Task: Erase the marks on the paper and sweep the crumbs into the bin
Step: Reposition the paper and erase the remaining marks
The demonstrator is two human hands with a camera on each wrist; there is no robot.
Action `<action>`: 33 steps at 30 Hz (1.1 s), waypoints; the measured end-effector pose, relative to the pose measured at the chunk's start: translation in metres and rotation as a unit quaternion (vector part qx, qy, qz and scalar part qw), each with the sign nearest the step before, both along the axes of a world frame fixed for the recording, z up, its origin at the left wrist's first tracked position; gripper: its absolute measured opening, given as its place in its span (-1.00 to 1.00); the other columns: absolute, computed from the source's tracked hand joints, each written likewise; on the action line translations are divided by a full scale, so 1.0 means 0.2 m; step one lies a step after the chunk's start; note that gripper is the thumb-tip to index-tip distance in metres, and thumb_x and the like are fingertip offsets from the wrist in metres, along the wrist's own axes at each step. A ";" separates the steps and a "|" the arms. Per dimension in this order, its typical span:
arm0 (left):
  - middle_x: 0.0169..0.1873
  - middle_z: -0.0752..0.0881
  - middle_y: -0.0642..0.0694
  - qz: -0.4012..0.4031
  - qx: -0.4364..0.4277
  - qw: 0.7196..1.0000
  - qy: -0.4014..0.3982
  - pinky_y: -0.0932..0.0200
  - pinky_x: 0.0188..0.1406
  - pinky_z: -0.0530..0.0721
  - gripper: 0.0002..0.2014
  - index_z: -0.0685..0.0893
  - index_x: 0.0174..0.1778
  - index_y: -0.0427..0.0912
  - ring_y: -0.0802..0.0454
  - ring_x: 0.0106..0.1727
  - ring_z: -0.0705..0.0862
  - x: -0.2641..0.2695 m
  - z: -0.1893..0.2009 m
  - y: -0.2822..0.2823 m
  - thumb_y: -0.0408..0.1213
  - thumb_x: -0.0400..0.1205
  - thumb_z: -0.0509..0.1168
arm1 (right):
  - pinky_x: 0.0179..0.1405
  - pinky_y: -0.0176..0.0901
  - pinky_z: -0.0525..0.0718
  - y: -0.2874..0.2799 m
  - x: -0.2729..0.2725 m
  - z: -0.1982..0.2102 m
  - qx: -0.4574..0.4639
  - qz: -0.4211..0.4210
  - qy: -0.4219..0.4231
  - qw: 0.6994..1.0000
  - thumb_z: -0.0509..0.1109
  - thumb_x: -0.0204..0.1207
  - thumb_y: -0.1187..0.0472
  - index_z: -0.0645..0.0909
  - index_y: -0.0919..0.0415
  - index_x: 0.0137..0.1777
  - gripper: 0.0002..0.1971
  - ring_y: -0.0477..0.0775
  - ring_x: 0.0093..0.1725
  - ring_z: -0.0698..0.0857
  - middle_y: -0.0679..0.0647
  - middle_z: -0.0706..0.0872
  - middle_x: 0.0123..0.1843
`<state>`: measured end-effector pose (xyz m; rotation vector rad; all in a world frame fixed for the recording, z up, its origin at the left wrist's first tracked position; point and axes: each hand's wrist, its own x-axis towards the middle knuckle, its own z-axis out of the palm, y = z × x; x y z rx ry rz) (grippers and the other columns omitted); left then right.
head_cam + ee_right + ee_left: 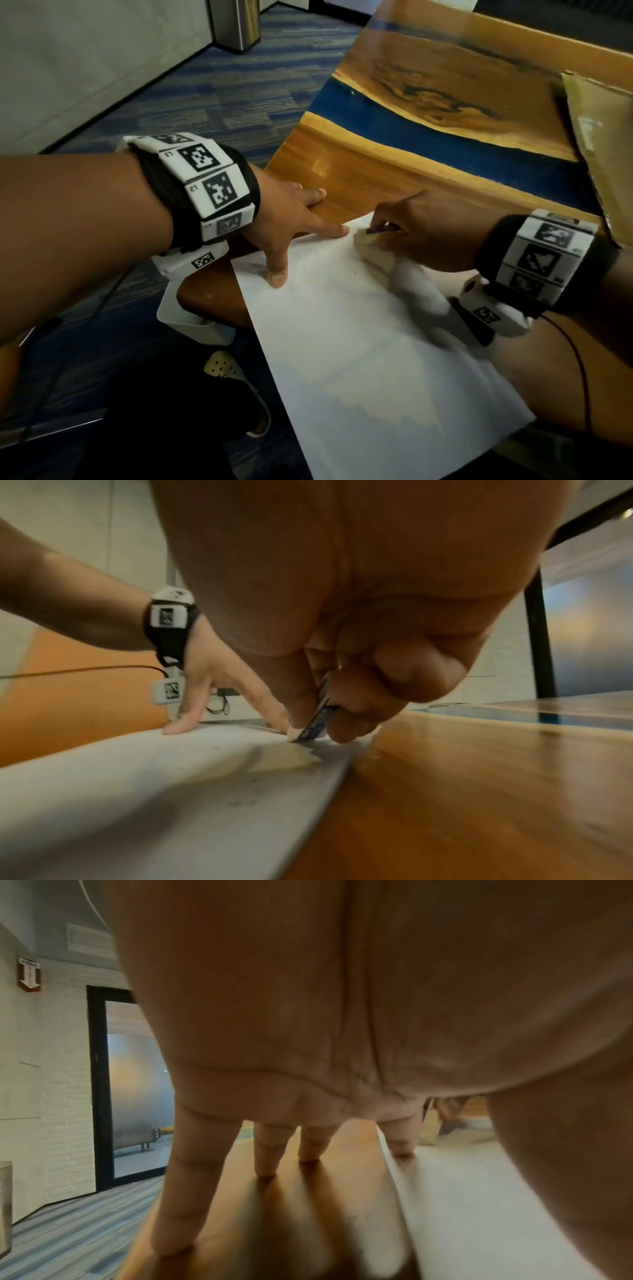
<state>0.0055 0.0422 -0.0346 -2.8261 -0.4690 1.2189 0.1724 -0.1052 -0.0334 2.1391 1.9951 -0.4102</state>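
A white sheet of paper (359,342) lies on the wooden table (394,164), its near part hanging past the table edge. My left hand (294,222) lies flat with spread fingers, thumb and forefinger pressing the paper's far left part, the other fingers (267,1153) on the wood. My right hand (411,226) pinches a white eraser in a blue sleeve (315,723) and holds its tip on the paper's far corner (308,756). Small dark crumbs (243,802) lie on the paper; faint marks are hard to make out.
A white bin (191,315) hangs at the table's left edge below my left wrist. A cardboard box (599,144) stands at the right on the table. A steel waste can (236,24) stands on the carpet far behind. A blue resin strip (428,137) crosses the tabletop.
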 end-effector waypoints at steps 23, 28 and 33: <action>0.75 -0.38 0.02 0.031 0.004 0.999 -0.023 -0.47 0.65 0.11 0.29 -0.36 0.62 0.55 -0.21 0.78 -0.22 -0.02 -0.03 -0.02 0.48 0.23 0.51 | 0.00 0.00 0.70 -0.11 -0.14 -0.02 -0.010 0.112 0.051 0.992 0.23 0.72 -0.09 0.59 -0.06 0.27 -0.75 0.01 -0.03 0.67 -0.08 0.72 0.07; 0.75 -0.38 0.01 0.029 0.010 0.999 -0.018 -0.49 0.64 0.13 0.29 -0.36 0.62 0.55 -0.22 0.78 -0.21 -0.02 -0.02 -0.03 0.46 0.24 0.51 | 0.06 0.04 0.70 -0.03 0.04 0.00 0.009 0.001 -0.013 1.000 0.23 0.72 -0.07 0.57 -0.09 0.28 -0.78 0.03 -0.01 0.66 -0.03 0.75 0.13; 0.74 -0.40 0.02 0.026 0.006 1.000 -0.015 -0.52 0.63 0.12 0.30 -0.38 0.60 0.57 -0.22 0.78 -0.24 -0.02 -0.03 -0.01 0.46 0.23 0.53 | -0.06 0.02 0.68 -0.09 -0.11 -0.05 0.008 0.117 0.058 0.991 0.24 0.72 -0.05 0.59 -0.05 0.26 -0.78 0.04 -0.07 0.68 -0.04 0.75 0.05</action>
